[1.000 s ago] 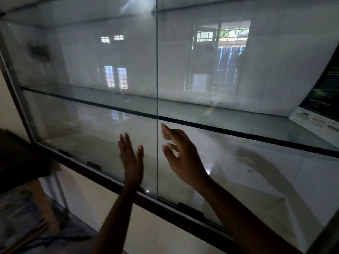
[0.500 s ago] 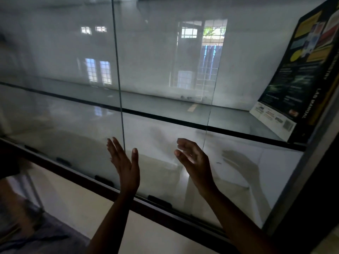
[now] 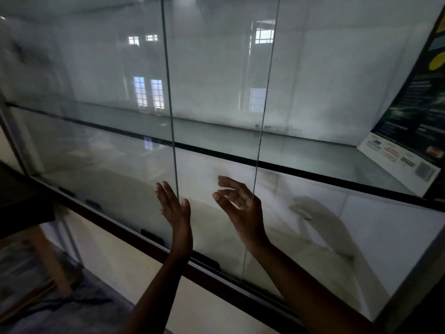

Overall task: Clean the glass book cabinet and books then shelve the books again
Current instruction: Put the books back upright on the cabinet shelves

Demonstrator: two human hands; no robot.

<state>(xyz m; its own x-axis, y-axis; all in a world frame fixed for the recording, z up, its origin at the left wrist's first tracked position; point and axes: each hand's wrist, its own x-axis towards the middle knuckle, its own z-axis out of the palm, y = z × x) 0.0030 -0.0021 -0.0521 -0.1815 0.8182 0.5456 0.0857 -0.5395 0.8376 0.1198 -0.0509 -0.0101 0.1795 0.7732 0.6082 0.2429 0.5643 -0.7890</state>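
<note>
The glass book cabinet (image 3: pixel 125 229) fills the view, with two sliding glass doors that overlap in the middle. My left hand (image 3: pixel 174 209) lies flat on the glass, fingers straight, at the edge of one door (image 3: pixel 172 116). My right hand (image 3: pixel 240 204) is pressed to the glass just right of it, fingers slightly bent, beside the other door's edge (image 3: pixel 263 116). Neither hand holds anything. One dark-covered book (image 3: pixel 414 112) leans at the far right of the glass shelf (image 3: pixel 313 173). The rest of both shelves holds nothing.
A dark wooden table (image 3: pixel 21 201) with a pale leg stands at the left, close to the cabinet's corner. A patterned rug (image 3: pixel 36 300) covers the floor below. The glass reflects windows and a doorway.
A single door edge a second ago has become two edges with an overlap between them, so a door has slid sideways under my hands. The view swung right, then back left.
</note>
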